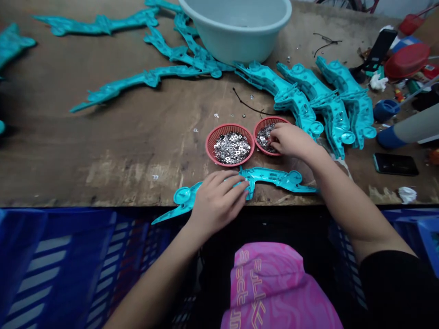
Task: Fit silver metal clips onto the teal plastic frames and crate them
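A long teal plastic part lies along the near edge of the wooden table. My left hand rests on it, fingers curled and pressing it down. My right hand reaches into the right red basket, fingers pinched among small silver metal pieces; whether it holds one is hidden. The left red basket beside it is full of the same metal pieces.
Stacked teal parts lie to the right, loose ones at the back left. A pale tub stands at the back. A phone, red lids and bottles sit at the right. Blue crates stand below the table edge.
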`<act>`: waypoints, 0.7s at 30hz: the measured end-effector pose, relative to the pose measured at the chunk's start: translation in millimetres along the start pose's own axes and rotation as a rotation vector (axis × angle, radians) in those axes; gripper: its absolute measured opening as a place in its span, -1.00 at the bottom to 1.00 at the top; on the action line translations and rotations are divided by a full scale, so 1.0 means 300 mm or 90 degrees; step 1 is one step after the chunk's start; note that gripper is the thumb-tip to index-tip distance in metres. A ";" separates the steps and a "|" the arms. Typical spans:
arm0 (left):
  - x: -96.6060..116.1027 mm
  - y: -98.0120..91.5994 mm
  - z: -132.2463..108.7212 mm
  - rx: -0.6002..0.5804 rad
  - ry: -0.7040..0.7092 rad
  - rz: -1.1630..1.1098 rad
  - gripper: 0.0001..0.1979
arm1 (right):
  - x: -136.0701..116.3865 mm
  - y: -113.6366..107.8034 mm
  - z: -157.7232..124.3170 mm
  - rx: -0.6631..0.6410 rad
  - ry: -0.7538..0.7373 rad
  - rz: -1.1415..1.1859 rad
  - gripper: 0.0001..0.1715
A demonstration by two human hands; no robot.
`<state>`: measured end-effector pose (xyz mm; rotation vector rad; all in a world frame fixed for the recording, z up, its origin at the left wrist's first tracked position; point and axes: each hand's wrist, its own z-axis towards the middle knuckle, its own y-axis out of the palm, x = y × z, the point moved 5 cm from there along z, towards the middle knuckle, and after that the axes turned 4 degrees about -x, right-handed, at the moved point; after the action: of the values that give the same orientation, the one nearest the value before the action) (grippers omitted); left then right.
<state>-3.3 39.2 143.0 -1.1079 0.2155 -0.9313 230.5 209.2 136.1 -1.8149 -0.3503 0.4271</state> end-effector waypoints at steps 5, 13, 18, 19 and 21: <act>-0.139 -0.001 0.103 -0.025 -0.116 0.017 -0.71 | 0.052 -0.026 -0.020 0.153 0.070 0.139 -0.80; -0.314 0.112 0.329 -0.409 -0.254 0.167 -0.73 | 0.072 -0.004 -0.127 0.256 0.057 0.377 -0.72; -0.262 0.112 0.412 -0.302 -0.220 0.160 -0.66 | 0.088 0.011 -0.168 0.274 0.114 0.409 -0.76; -0.239 0.114 0.440 -0.259 -0.184 0.148 -0.63 | 0.089 0.013 -0.166 0.291 0.108 0.400 -0.75; -0.199 0.142 0.505 -0.214 -0.103 0.133 -0.61 | 0.090 0.018 -0.155 0.319 0.083 0.379 -0.73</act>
<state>69.8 189.6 161.5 -1.4344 0.3560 -0.6282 275.9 180.4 139.8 -1.4125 0.3776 0.7280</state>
